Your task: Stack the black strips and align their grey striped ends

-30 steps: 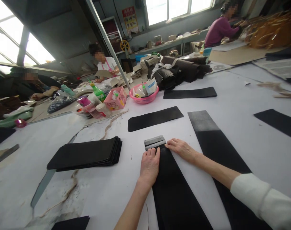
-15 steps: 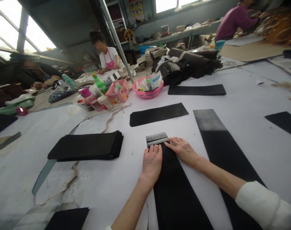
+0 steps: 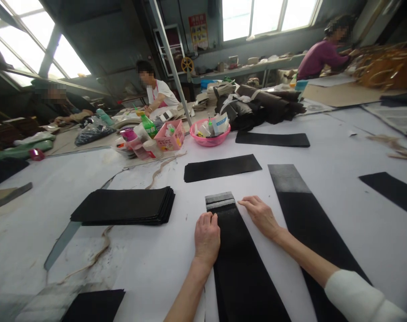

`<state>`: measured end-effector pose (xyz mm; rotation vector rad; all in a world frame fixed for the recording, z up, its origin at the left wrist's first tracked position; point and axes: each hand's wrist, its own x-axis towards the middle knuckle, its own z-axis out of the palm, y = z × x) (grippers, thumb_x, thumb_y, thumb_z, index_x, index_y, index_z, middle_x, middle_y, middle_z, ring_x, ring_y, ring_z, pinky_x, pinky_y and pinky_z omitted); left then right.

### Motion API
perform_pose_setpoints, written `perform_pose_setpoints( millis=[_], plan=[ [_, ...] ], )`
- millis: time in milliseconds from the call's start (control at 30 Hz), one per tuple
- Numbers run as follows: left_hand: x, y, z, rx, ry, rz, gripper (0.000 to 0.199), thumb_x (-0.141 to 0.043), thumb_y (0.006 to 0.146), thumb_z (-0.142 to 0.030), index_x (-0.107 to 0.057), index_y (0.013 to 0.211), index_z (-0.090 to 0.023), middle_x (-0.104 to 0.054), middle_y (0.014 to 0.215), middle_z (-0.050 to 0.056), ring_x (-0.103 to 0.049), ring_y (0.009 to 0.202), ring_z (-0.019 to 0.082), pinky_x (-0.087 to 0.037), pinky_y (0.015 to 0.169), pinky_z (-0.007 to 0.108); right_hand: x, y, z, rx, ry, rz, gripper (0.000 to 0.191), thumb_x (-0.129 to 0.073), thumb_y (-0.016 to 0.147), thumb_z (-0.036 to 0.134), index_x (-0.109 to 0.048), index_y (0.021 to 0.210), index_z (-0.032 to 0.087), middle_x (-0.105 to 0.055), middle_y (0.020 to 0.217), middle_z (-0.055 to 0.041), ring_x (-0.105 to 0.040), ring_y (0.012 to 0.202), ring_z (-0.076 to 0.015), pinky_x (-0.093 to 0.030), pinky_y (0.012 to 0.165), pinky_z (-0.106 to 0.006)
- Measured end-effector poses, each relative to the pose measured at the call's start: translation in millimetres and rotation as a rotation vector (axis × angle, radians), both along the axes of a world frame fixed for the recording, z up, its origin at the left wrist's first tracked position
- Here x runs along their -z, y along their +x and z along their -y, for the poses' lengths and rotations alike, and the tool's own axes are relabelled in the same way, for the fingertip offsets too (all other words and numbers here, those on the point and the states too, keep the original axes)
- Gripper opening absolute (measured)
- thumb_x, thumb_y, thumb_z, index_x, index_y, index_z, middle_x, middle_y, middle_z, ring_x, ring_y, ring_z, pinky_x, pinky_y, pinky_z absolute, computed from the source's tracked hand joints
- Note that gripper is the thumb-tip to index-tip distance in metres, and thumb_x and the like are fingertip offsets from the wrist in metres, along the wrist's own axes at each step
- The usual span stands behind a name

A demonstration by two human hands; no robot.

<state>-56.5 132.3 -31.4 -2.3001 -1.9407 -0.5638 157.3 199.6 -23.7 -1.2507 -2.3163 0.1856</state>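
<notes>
Workshop, wide white table [image 3: 324,147], other people seated at far benches. Long black strip [image 3: 243,264] runs from 6 o'clock toward centre, grey band at its far end. Left hand [image 3: 207,236] flat, palm down, fingers together, pressing strip's left edge. Right hand [image 3: 262,215] flat, fingers extended, resting on table at strip's right edge. Neither hand grips anything. Stack of black sheets [image 3: 124,205] at 9 o'clock of hands. Second long strip [image 3: 310,219] at 3 o'clock. Pink bowl [image 3: 209,134] at 12 o'clock, far.
</notes>
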Motion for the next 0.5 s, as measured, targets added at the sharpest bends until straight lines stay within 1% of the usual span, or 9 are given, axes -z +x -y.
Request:
perform_pose_setpoints(
  millis=[67,133,200,300,367,433,500],
  plan=[
    [2.2,-0.2,-0.1,-0.001,0.002,0.03,0.022,-0.046,0.088,-0.005,-0.056,0.106,-0.014,-0.053,0.106,0.008,-0.048,0.101,0.023,-0.045,0.093,0.041,-7.7,-14.0,-1.5,0.009,-0.055,0.016,0.02,-0.05,0.096,0.014,-0.06,0.11,0.021,-0.061,0.108,-0.0066,-0.053,0.103,-0.0203,-0.046,0.088,-0.033],
    [2.5,0.4,-0.9,-0.006,-0.005,0.055,0.018,-0.046,0.088,-0.005,-0.056,0.1,-0.014,-0.053,0.101,0.007,-0.048,0.099,0.023,-0.045,0.092,0.041,-14.4,-30.0,-5.4,-0.035,-0.1,0.082,0.014,-0.061,0.091,0.018,-0.062,0.105,0.022,-0.063,0.102,-0.0053,-0.055,0.1,-0.021,-0.046,0.086,-0.033],
    [1.2,1.3,-1.3,-0.028,-0.003,0.078,0.015,-0.046,0.088,-0.005,-0.055,0.096,-0.014,-0.052,0.098,0.007,-0.049,0.097,0.023,-0.046,0.09,0.042,-19.6,-44.4,-11.6,-0.066,-0.123,0.134,0.014,-0.07,0.084,0.02,-0.065,0.097,0.021,-0.064,0.095,-0.0046,-0.056,0.094,-0.0219,-0.046,0.081,-0.033],
    [-2.6,1.8,0.1,-0.075,0.015,0.109,0.011,-0.047,0.088,-0.006,-0.054,0.092,-0.014,-0.052,0.096,0.007,-0.049,0.096,0.023,-0.047,0.089,0.042,-26.4,-59.7,-23.5,-0.082,-0.168,0.206,0.012,-0.077,0.077,0.02,-0.066,0.084,0.02,-0.064,0.087,-0.004,-0.058,0.088,-0.0224,-0.045,0.076,-0.032],
    [-5.1,0.1,2.1,-0.105,0.027,0.132,0.011,-0.051,0.087,-0.009,-0.053,0.096,-0.014,-0.052,0.1,0.008,-0.049,0.099,0.023,-0.046,0.092,0.043,-31.4,-65.3,-31.1,-0.088,-0.211,0.241,0.012,-0.078,0.074,0.019,-0.067,0.077,0.02,-0.064,0.082,-0.0028,-0.06,0.083,-0.0213,-0.044,0.071,-0.029],
    [-6.3,-3.3,3.6,-0.128,0.044,0.182,0.023,-0.055,0.086,-0.012,-0.05,0.108,-0.014,-0.051,0.108,0.01,-0.048,0.106,0.024,-0.045,0.095,0.044,-36.6,-66.6,-35.8,-0.094,-0.252,0.259,0.011,-0.078,0.072,0.018,-0.067,0.072,0.021,-0.064,0.079,-0.0014,-0.061,0.079,-0.0199,-0.043,0.065,-0.026],
    [-6.2,-7.1,3.3,-0.146,0.055,0.317,0.036,-0.058,0.087,-0.017,-0.045,0.12,-0.014,-0.051,0.115,0.011,-0.047,0.112,0.024,-0.044,0.098,0.045,-42.4,-62.6,-34.9,-0.102,-0.277,0.256,0.01,-0.076,0.073,0.018,-0.067,0.07,0.022,-0.065,0.079,0.0,-0.062,0.077,-0.0184,-0.042,0.061,-0.024]
  ],
)
